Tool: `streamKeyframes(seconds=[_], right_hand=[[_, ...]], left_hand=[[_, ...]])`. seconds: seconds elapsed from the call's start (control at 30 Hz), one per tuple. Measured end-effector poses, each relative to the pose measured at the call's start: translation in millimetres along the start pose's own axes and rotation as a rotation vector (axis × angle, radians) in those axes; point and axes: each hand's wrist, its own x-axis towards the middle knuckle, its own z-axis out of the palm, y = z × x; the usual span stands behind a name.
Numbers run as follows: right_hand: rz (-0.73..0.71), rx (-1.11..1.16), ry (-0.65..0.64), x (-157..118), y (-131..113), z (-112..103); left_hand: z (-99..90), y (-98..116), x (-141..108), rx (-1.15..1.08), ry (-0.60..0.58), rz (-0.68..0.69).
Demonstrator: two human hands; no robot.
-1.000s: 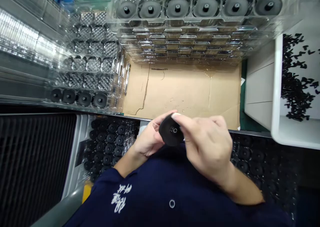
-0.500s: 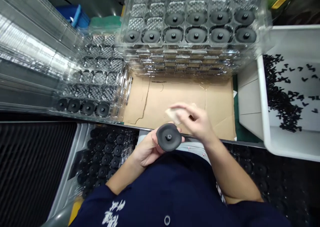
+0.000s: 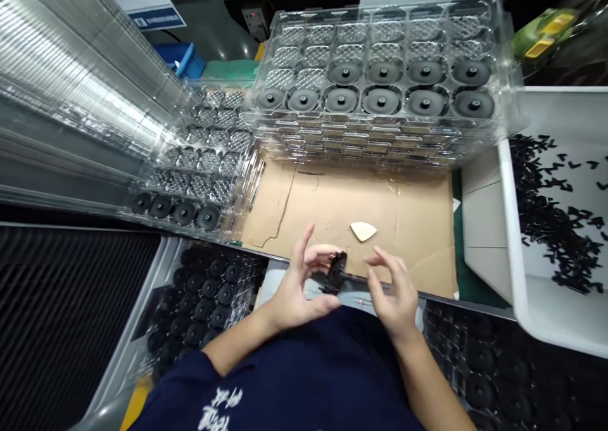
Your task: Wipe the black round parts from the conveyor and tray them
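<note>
My left hand (image 3: 295, 295) holds a black round part (image 3: 336, 273) at the near edge of the cardboard, thumb below and fingers behind it. The part is tilted almost edge-on, with ribs or small clips on the side I see. To its right is my right hand (image 3: 395, 295), fingers curved and apart, with nothing in it and not touching the part. A cream-white wedge-shaped pad (image 3: 363, 231) lies flat on the cardboard sheet (image 3: 327, 203), just beyond my right fingertips.
Stacked clear trays (image 3: 380, 127) stand at the back, the top one partly filled with black discs. Another clear tray (image 3: 199, 156) at left has a few discs in its front row. A white bin (image 3: 515, 260) of small black clips stands right. More filled trays (image 3: 204, 292) sit below the table edge.
The white pad has left my right hand and lies on the cardboard. My left hand has turned the black part from face-up to nearly edge-on. The camera view has tipped upward.
</note>
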Motion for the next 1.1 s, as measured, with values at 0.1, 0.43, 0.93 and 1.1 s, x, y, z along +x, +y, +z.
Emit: streamKeyframes(seconds=[0.1, 0.43, 0.93, 1.1], right_hand=[[-0.313, -0.098, -0.07, 6, -10, -17], [-0.172, 0.11, 0.012, 8, 2, -28], [0.132, -0.332, 0.07, 3, 109, 0], [0.089, -0.354, 0.11, -1, 108, 1]], left_hand=[[1.8, -7, 6, 0.467, -0.069, 0.28], [22.4, 2, 31, 0.35, 0.002, -0.25], [-67.2, 162, 242, 1.462, 0.293, 0.408], [-98.6, 142, 335, 1.429, 0.344, 0.231]])
